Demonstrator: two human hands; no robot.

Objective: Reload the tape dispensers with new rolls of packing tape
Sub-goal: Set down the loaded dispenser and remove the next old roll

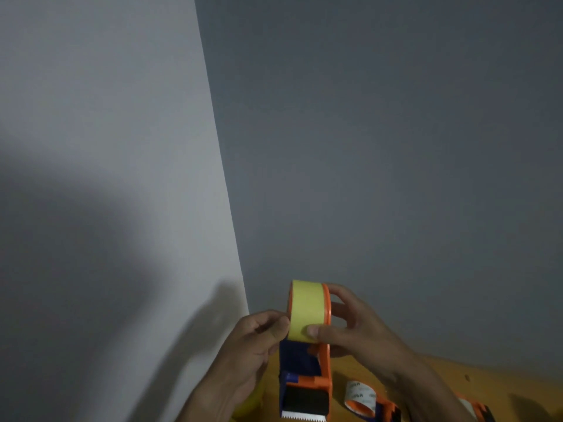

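Observation:
An orange and dark blue tape dispenser (307,382) is held up near the bottom middle, its toothed blade toward me. A yellow tape roll (306,310) sits on its orange wheel at the top. My left hand (253,348) pinches the roll's left edge with curled fingers. My right hand (350,327) grips the roll and wheel, thumb on the roll's face, fingers behind the orange rim. A second dispenser (374,405) carrying a white cardboard core lies on the table at lower right. Part of a third dispenser (475,406) shows behind my right forearm.
The wooden table (441,379) occupies the bottom right. Grey walls meet in a corner (225,184) behind the hands and fill most of the view. A yellow object (246,403), partly hidden under my left forearm, lies at the bottom.

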